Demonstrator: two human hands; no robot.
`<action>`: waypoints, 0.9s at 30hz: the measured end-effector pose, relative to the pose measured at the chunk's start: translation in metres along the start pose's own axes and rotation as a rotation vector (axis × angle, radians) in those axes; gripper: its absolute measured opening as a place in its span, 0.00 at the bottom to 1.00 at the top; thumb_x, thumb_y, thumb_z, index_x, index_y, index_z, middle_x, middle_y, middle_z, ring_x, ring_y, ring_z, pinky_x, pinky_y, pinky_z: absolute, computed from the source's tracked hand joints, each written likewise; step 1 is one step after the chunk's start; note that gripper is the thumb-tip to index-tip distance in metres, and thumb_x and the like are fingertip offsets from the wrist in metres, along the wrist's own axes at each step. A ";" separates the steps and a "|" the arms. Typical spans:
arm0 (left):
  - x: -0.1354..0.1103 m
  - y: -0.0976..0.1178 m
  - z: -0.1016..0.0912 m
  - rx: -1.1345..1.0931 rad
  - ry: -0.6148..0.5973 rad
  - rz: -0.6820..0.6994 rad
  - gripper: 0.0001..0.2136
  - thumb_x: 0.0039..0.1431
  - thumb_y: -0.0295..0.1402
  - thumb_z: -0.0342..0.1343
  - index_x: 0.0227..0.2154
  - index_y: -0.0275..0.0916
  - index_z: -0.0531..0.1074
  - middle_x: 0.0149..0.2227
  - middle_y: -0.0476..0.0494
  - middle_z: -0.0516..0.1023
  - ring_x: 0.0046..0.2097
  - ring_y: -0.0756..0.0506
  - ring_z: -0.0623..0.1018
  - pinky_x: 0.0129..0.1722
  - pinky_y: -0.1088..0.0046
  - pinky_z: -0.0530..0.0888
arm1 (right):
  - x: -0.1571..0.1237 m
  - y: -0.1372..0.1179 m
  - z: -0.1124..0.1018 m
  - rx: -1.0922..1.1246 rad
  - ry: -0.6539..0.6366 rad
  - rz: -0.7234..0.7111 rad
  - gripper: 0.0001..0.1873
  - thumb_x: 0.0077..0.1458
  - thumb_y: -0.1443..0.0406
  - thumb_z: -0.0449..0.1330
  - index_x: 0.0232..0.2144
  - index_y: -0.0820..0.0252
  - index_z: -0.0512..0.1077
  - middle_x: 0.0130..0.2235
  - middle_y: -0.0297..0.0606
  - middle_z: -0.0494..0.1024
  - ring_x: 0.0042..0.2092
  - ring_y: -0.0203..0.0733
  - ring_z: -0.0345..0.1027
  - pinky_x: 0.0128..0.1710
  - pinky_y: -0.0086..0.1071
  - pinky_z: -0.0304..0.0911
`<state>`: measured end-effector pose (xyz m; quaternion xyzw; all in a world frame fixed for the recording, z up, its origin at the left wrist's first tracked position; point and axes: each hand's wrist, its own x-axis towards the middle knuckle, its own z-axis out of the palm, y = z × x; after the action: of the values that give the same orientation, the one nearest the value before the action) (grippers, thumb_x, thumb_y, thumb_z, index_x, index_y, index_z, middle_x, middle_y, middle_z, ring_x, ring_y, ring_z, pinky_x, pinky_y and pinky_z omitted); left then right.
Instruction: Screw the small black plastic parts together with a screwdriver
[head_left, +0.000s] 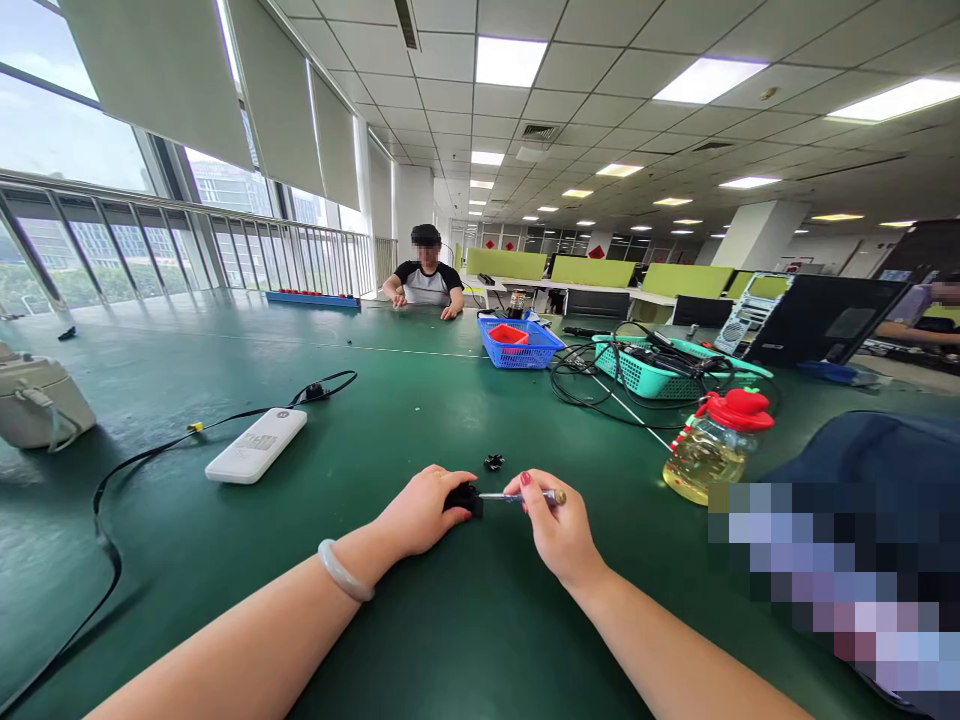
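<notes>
My left hand (pixel 426 510) is closed around a small black part (pixel 466 498), holding it against the green tabletop. Much of that part is hidden by the fingers, so its kind does not show. My right hand (pixel 559 525) pinches a screwdriver (pixel 551 496) with a clear handle. Its metal shaft lies level and points left, with the tip at the black part's right side. Just beyond the hands, a small black toothed piece (pixel 494 462) rests on the table.
Left of my hands lie a white power bank (pixel 257 446) and a black cable (pixel 112 470). Beyond stand a blue basket (pixel 521 352) and a teal basket (pixel 637 375) with tangled cables. A red-lidded jar (pixel 712 455) is at right. Across the table sits a person (pixel 426 280).
</notes>
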<state>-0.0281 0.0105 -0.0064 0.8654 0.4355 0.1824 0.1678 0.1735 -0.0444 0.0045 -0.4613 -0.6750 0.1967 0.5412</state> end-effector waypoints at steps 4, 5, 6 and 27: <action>0.001 0.000 0.000 0.006 0.002 0.002 0.21 0.56 0.36 0.58 0.54 0.44 0.68 0.46 0.42 0.77 0.51 0.41 0.73 0.53 0.63 0.68 | 0.000 -0.003 -0.001 -0.026 0.034 -0.039 0.24 0.63 0.54 0.47 0.24 0.58 0.72 0.22 0.34 0.67 0.26 0.38 0.61 0.27 0.31 0.56; 0.001 0.001 0.000 0.007 0.000 -0.005 0.21 0.56 0.36 0.58 0.54 0.44 0.69 0.46 0.42 0.77 0.50 0.40 0.73 0.53 0.64 0.69 | 0.001 -0.003 -0.002 -0.025 0.050 -0.036 0.23 0.63 0.54 0.47 0.24 0.58 0.71 0.22 0.34 0.67 0.26 0.38 0.61 0.27 0.31 0.56; 0.001 0.001 0.000 0.009 -0.003 -0.013 0.21 0.56 0.36 0.58 0.54 0.44 0.69 0.46 0.42 0.77 0.50 0.40 0.73 0.53 0.64 0.69 | 0.001 -0.003 -0.002 -0.023 0.059 -0.029 0.23 0.63 0.54 0.46 0.23 0.58 0.71 0.22 0.34 0.66 0.26 0.38 0.61 0.27 0.31 0.56; 0.002 0.003 -0.001 0.034 -0.020 -0.015 0.21 0.55 0.34 0.60 0.54 0.44 0.69 0.45 0.43 0.77 0.49 0.40 0.73 0.51 0.64 0.69 | 0.002 -0.001 0.002 -0.041 -0.139 0.020 0.13 0.60 0.58 0.52 0.26 0.57 0.63 0.23 0.28 0.62 0.25 0.33 0.54 0.25 0.27 0.52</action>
<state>-0.0252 0.0105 -0.0037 0.8667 0.4432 0.1651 0.1586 0.1714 -0.0429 0.0050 -0.4643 -0.7103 0.2195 0.4814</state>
